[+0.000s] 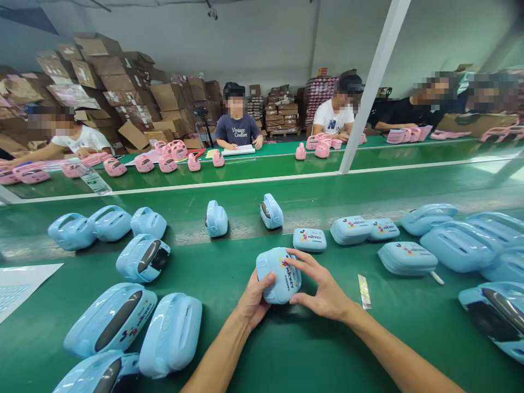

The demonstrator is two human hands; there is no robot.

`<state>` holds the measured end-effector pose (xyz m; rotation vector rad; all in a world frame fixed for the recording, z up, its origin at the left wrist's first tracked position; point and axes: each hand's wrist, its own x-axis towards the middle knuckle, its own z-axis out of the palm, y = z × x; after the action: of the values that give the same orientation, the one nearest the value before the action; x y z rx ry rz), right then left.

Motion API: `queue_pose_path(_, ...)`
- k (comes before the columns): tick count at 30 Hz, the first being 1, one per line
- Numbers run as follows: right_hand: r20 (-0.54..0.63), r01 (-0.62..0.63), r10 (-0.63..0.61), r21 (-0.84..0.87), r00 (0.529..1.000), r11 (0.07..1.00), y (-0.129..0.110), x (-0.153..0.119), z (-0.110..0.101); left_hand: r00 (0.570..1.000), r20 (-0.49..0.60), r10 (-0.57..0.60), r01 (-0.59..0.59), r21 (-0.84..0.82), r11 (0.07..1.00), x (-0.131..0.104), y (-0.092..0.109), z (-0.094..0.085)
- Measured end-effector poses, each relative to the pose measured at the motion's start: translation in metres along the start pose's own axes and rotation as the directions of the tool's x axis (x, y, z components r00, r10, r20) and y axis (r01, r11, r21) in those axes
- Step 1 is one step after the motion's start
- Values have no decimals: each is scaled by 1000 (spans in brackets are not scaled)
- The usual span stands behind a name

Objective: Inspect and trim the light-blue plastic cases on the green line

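Observation:
Above the green work surface, a light blue plastic case point(279, 275) with a cartoon print and "Mickey" lettering is held tilted between both hands. My left hand point(256, 297) grips its left side, thumb on the front face and fingers beneath. On the right side, my right hand point(319, 284) has its fingertips at the top edge and its thumb at the lower corner. Just beyond lies a printed light blue panel point(310, 240). More printed panels point(351, 230) are stacked to the right, with another stack point(407, 258) nearer me.
Light blue handled shells with dark windows point(143, 257) stand at left; more blue shells point(458, 245) crowd the right. A small strip point(364, 292) lies right of my hand. A white post point(374, 87) rises ahead. Across the belt, people sit among pink shells point(167, 163).

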<state>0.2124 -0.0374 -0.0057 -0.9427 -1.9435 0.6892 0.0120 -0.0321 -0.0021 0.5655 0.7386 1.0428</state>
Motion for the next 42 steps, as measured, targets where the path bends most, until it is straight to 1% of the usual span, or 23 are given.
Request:
queue_pose_path(3,-2,72,-72,-36,997,997,0,-2,-1,999,-17,27,-26,53,998,-4,5,4)
queue_pose_path(5,6,115,-115,-46,993,992,-1,-4,0,1000,-6,19,-18,91,996,-6,7,6)
queue_pose_path(7,21,132,-131,-45,991,990,-1,-5,2,1000,11,3,-5,109,994,-8,7,8)
queue_pose_path(12,31,163,-160,-117,987,980,-2,-4,3,1000,-1,28,-28,114,993,-6,2,6)
queue_pose_path(15,54,198,-192,-146,980,969,-5,-3,2,999,19,31,-32,79,996,-4,-2,1)
queue_pose_path(17,57,193,-188,-90,980,977,-7,-4,0,998,70,5,-6,15,1000,-4,-2,-2)
queue_pose_path(19,3,155,-155,2,988,988,-7,-4,-1,986,164,-38,48,-59,997,-4,-2,-5)
queue_pose_path(20,-40,134,-133,46,990,990,-7,-4,-2,972,227,-60,81,-88,993,-4,-1,-6)
queue_pose_path(22,-108,112,-100,109,989,988,-6,-4,-2,932,352,-89,138,-118,983,-4,1,-8)
queue_pose_path(24,-118,108,-91,146,989,983,-6,-4,-2,895,435,-98,169,-128,977,-3,3,-10)
queue_pose_path(25,-110,104,-87,158,990,982,-6,-3,-1,886,453,-96,173,-130,976,-3,3,-11)
queue_pose_path(28,-113,87,-68,165,991,982,-8,-2,2,894,440,-83,154,-128,980,-2,2,-13)
queue_pose_path(31,-137,36,-14,162,990,986,-11,-2,4,913,393,-113,171,-114,979,-1,-2,-15)
queue_pose_path(36,-156,-83,118,210,981,974,-12,-2,5,956,237,-174,214,-153,965,2,-7,-17)
queue_pose_path(38,-150,-108,143,219,978,970,-11,-1,5,959,199,-200,235,-173,956,3,-7,-18)
queue_pose_path(42,-131,-133,159,186,979,974,-5,-1,5,962,164,-218,251,-215,944,5,-4,-15)
